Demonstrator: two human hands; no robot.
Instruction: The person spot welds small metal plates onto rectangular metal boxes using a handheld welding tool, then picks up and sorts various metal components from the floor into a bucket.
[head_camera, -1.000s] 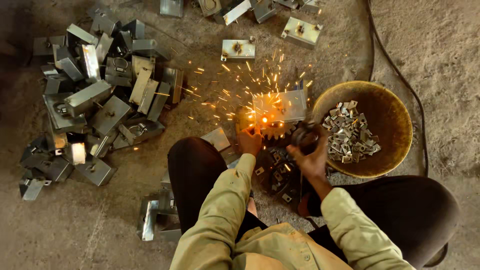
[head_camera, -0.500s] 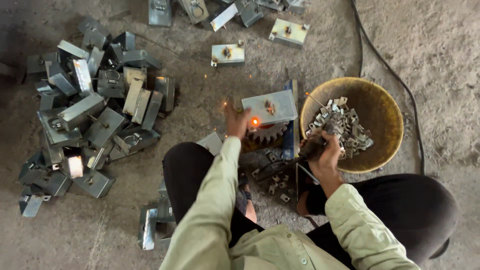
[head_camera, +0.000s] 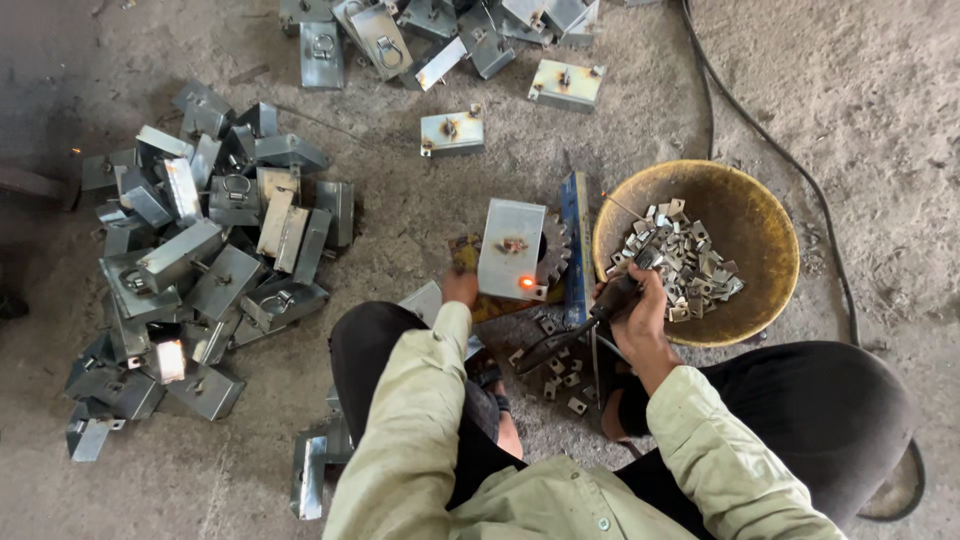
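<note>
Sleeves of pale green cloth cover both forearms, and the person's head and face stay out of the frame. Only the fingertips of the left hand (head_camera: 461, 289) show past the cuff; they press on the lower left edge of the grey metal box (head_camera: 512, 249), but whether they curl around it cannot be told. That box lies on the ground between the knees, partly covering a toothed gear (head_camera: 553, 251) whose left half is hidden beneath it. One orange spot glows at the box's lower right corner.

The right hand (head_camera: 640, 310) is closed around the dark handle of a welding torch (head_camera: 613, 292), fingers wrapped tight; the tip points toward the round yellow bowl (head_camera: 757, 228) and is hard to separate from the small metal clips (head_camera: 680, 262) heaped there, too many and too jumbled to count. About a dozen more clips lie scattered on the ground below the gear.

A blue metal bar (head_camera: 575, 243) stands edgewise just right of the gear. One black cable (head_camera: 790, 180) curves past the bowl and runs off the top edge. Left lies a pile of boxes (head_camera: 190, 260), roughly thirty; another group at the top is cut off by the frame. Two finished boxes lie singly near the top, well apart from the hands.
</note>
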